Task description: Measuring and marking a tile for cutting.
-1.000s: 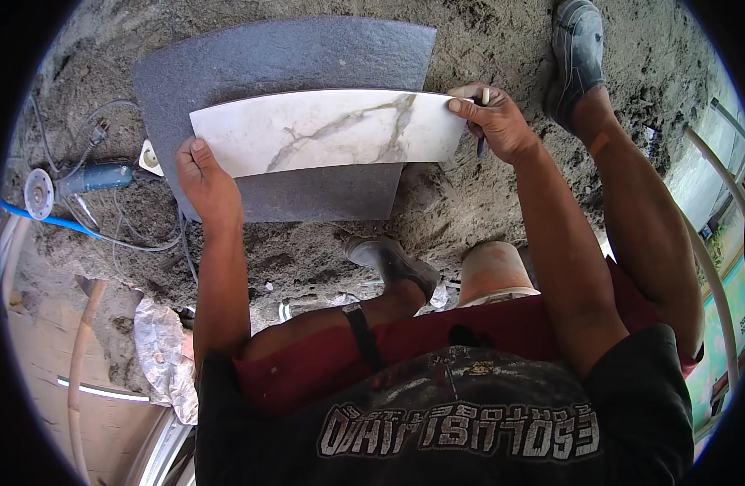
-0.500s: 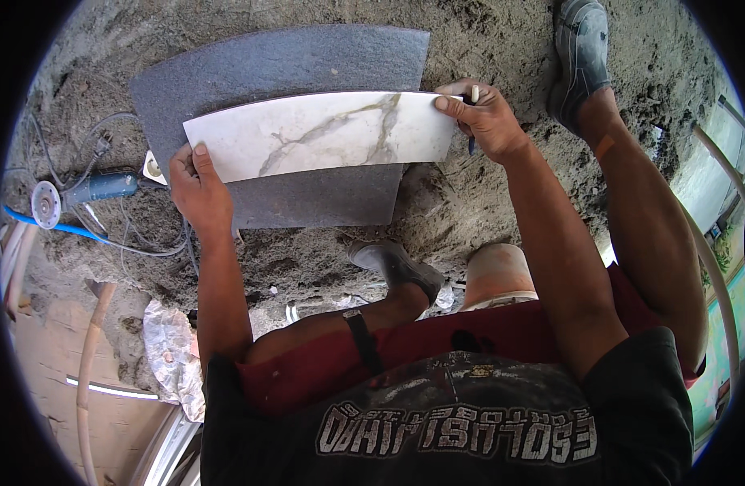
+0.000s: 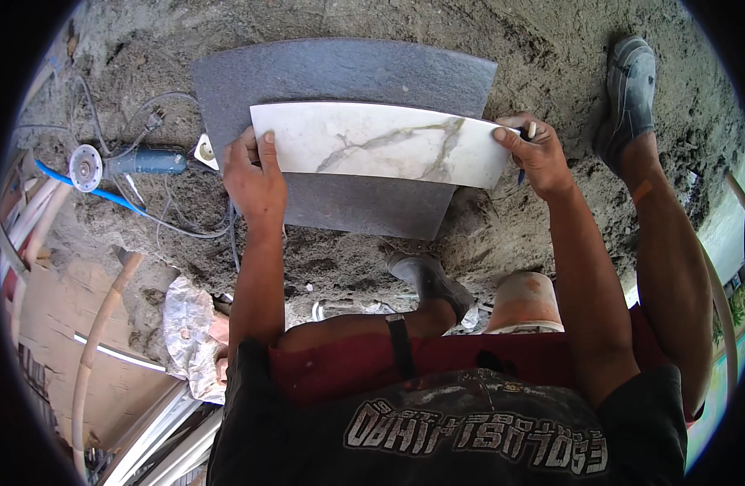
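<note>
A white marble-look tile strip [image 3: 372,146] with grey-brown veins stretches between my two hands, over a large dark grey tile [image 3: 348,73] lying on rough ground. My left hand [image 3: 256,180] is closed on the strip's left end, thumb on top. At the other end, my right hand [image 3: 542,158] pinches the strip's corner with its thumb over the face. A slim pen-like marker [image 3: 532,130] also sits among the right fingers, its pale end showing above and a blue tip below. The grey tile shows above and below the strip; its middle is covered.
To the left lie an angle grinder [image 3: 157,159] with a disc, tangled grey cords [image 3: 166,215], a blue hose [image 3: 105,194] and a white socket [image 3: 204,151]. A stained bucket [image 3: 526,300] stands near my legs. Crumpled plastic [image 3: 187,324] and cardboard [image 3: 56,312] lie at lower left.
The whole view has shifted, so everything appears farther right and slightly turned. Both hands keep their hold on the strip, which stays in nearly the same place over the grey tile.
</note>
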`<move>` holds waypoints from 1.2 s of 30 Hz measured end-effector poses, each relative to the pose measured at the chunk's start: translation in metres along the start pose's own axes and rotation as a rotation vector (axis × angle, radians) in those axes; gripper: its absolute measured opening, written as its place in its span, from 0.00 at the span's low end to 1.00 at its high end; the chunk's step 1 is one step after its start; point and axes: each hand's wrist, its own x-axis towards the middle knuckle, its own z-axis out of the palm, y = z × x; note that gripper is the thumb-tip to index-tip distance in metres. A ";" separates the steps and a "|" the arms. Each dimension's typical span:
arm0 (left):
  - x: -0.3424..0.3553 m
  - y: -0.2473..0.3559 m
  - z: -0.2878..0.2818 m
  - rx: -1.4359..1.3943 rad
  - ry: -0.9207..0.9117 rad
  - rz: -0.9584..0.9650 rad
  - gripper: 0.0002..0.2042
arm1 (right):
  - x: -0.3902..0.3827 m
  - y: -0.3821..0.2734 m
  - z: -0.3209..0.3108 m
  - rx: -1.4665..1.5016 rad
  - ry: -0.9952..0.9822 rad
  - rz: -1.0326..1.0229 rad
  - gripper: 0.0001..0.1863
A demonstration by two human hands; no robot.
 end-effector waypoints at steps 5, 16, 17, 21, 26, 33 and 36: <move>0.000 0.002 -0.001 0.008 0.007 0.015 0.16 | -0.001 0.002 0.000 -0.070 0.048 -0.017 0.12; 0.001 -0.001 0.000 -0.043 0.018 0.046 0.16 | -0.003 -0.001 0.001 -0.080 0.038 -0.011 0.12; 0.001 -0.001 0.000 -0.033 0.022 0.041 0.16 | -0.003 0.000 0.001 -0.059 0.037 -0.024 0.12; 0.001 -0.003 0.002 -0.021 0.048 0.083 0.16 | -0.001 0.002 0.001 -0.082 0.056 -0.009 0.13; 0.000 -0.004 0.006 -0.054 0.069 0.088 0.17 | -0.001 0.004 0.000 -0.058 0.054 -0.015 0.12; 0.000 -0.006 0.008 -0.015 0.065 0.063 0.19 | 0.000 0.005 0.002 -0.040 0.043 -0.040 0.12; 0.000 -0.006 0.008 0.016 0.057 0.063 0.19 | 0.000 0.006 0.002 -0.040 0.043 -0.067 0.14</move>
